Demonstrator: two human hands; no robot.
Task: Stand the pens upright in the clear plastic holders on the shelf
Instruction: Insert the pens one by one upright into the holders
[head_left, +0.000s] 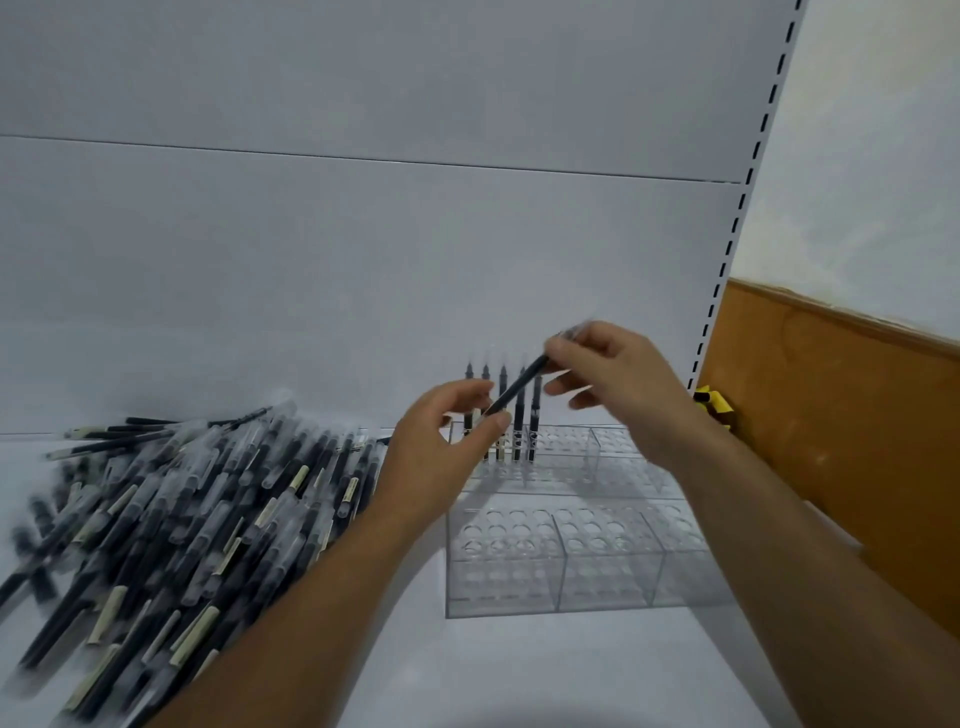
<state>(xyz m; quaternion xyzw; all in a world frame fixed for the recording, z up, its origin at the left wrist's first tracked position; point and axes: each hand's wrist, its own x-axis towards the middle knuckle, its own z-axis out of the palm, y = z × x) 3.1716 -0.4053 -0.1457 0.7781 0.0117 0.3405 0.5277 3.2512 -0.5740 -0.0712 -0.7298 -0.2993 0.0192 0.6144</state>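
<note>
A pen held slantwise between both my hands, above the rear holder

My left hand pinches its lower end; my right hand pinches its upper end; five upright pens stand in a row at the rear holder's far left; the front holder sits just before it on the shelf; a loose pile of pens lies to my left.

The pile of pens was blurred and ran off the left edge, labels unreadable. A yellow thing sat half hidden behind the right forearm.
</note>
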